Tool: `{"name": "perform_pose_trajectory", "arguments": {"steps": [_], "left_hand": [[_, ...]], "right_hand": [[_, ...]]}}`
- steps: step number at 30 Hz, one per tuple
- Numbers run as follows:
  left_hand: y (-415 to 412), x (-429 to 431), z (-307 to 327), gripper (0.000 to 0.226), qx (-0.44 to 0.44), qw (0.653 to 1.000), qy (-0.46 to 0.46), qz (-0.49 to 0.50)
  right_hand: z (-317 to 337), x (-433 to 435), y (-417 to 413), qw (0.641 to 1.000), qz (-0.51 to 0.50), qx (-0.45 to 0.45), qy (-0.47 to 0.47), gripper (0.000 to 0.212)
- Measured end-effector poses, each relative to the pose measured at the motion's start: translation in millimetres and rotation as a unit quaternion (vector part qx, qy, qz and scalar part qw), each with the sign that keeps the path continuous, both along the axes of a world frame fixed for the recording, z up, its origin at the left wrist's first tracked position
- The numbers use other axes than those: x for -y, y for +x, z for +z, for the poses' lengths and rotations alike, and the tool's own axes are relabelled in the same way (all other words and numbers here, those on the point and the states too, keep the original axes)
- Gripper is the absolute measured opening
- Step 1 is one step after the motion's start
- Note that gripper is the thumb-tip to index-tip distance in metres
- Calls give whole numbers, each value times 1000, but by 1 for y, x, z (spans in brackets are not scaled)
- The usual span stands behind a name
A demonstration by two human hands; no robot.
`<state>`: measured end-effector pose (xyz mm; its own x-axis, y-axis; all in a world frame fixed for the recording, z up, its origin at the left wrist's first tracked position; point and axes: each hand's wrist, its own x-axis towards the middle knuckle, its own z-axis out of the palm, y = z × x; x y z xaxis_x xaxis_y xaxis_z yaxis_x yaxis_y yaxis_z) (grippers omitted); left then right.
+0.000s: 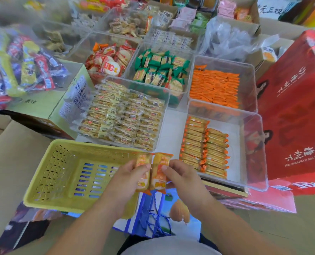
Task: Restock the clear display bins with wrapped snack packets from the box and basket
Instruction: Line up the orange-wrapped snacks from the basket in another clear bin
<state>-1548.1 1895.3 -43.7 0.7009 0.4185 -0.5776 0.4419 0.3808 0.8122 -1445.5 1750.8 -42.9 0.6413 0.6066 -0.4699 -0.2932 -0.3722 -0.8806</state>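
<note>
Cartons bound the display: a tall red carton (296, 107) stands at the right and a pale green box (48, 105) at the left, with a clear bag of mixed snacks (20, 67) resting over the box's top. Between them sit clear display bins in rows. The near left bin (166, 100) is packed with pale wrapped bars, and behind it a green-packet bin (189, 80) stands beside a bin of red-and-white round crackers (107, 59). On the right, the far orange bin (253, 80) is filled nearly across, while the near right bin (254, 137) holds two tidy columns of orange cracker packets (204, 150) against its left wall. A yellow slotted basket (61, 181) lies in front of the near left bin, tilted a little, above a blue striped bag (153, 214) with a cord handle. The left hand (123, 179) pinches one orange packet (143, 173) between its curled fingers and thumb, and the right hand (182, 177) pinches a second orange packet (160, 173) the same way. Both packets stand upright, side by side and touching, over the basket's right end and just beside the near right bin's front left corner.
</note>
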Motion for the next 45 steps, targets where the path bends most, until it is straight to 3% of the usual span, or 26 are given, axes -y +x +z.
{"name": "perform_pose_trajectory", "arguments": {"steps": [5, 10, 15, 23, 26, 28, 30, 32, 34, 36, 39, 45], "left_hand": [[33, 47, -2, 20, -28, 995, 21, 96], [72, 100, 0, 54, -9, 988, -94, 122], [102, 129, 3, 54, -9, 995, -28, 92], [131, 122, -4, 32, -11, 997, 23, 77], [143, 112, -8, 49, -32, 996, 71, 35], [149, 103, -17, 73, -68, 985, 160, -11], [153, 94, -30, 91, -128, 949, 283, -64], [157, 85, -48, 95, -164, 906, 371, -121], [163, 83, -66, 106, -177, 880, 399, -190], [167, 82, -82, 116, -184, 858, 413, -245], [165, 80, -98, 119, -180, 807, 481, -292], [157, 78, -109, 115, -155, 771, 533, -311]], "right_hand": [[-2, 44, 52, 994, 32, -79, 70, 27], [-11, 69, 80, 990, 61, -78, 100, 20], [-12, 83, 101, 995, 38, -9, 97, 6], [-15, 82, 127, 985, 128, -60, 103, 20], [-22, 76, 139, 983, 103, -105, 105, 23], [-31, 72, 154, 987, 63, -112, 97, 22], [-47, 71, 179, 998, 11, -38, 46, 22], [-67, 74, 213, 991, -21, 117, -63, 24], [-85, 82, 248, 944, -25, 263, -196, 34], [-98, 89, 274, 893, -37, 353, -279, 38], [-108, 90, 291, 832, -12, 414, -368, 42], [-121, 79, 302, 793, 36, 450, -410, 41]]}}
